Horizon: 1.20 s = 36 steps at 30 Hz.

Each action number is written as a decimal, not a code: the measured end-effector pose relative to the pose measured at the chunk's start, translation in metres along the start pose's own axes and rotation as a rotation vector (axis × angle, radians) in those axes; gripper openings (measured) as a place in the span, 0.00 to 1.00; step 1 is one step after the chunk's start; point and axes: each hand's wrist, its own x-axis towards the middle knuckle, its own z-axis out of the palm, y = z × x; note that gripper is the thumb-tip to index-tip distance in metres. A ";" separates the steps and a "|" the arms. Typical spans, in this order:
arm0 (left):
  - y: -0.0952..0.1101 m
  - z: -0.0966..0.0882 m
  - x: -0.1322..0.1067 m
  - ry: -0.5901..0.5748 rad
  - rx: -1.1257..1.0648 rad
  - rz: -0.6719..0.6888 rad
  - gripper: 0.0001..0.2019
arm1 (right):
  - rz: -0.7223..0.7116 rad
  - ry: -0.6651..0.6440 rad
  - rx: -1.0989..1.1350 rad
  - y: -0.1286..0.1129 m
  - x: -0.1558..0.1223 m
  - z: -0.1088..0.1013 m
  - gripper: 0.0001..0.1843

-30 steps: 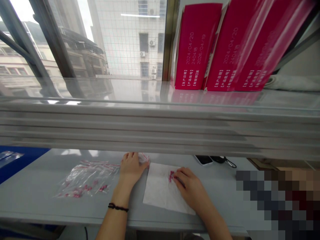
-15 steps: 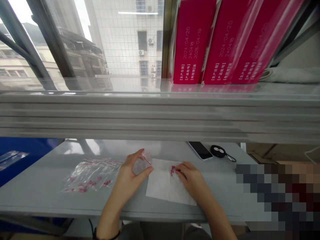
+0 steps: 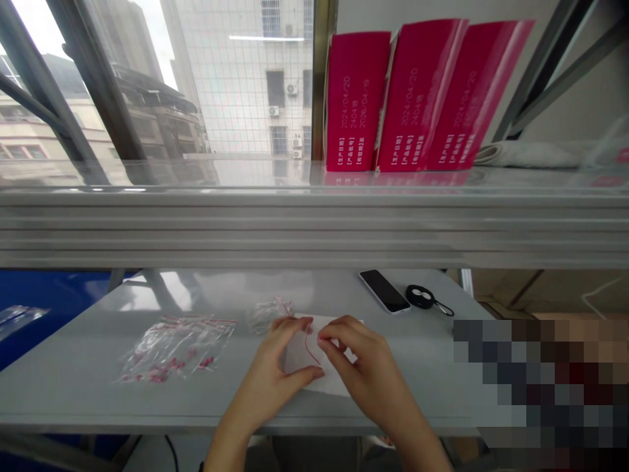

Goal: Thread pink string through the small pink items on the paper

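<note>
My left hand and my right hand meet over a white sheet of paper on the grey table. Between their fingertips they hold a small clear zip bag with a red seal line, its mouth pulled apart. Thumb and fingers of both hands pinch the bag's edges. Another small clear bag lies just behind the left hand. A pile of clear zip bags with small pink pieces inside lies to the left.
A black phone and a black key fob lie at the back right of the table. A grey shelf edge crosses the view above, carrying three pink boxes. A blue surface sits at the left.
My left hand moved right from beside the paper, my right hand left the pink pieces, and both now pinch one small bag over the paper. The camera tilted down.
</note>
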 end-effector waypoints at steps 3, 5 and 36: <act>0.000 0.003 -0.001 -0.003 0.000 -0.004 0.30 | -0.035 -0.022 -0.022 0.004 0.000 0.010 0.10; 0.001 0.005 0.000 -0.020 -0.006 -0.008 0.30 | -0.041 -0.040 -0.027 0.008 0.000 0.015 0.11; -0.009 -0.002 0.002 0.026 0.027 -0.047 0.26 | 0.154 -0.083 -0.464 0.113 0.002 0.007 0.14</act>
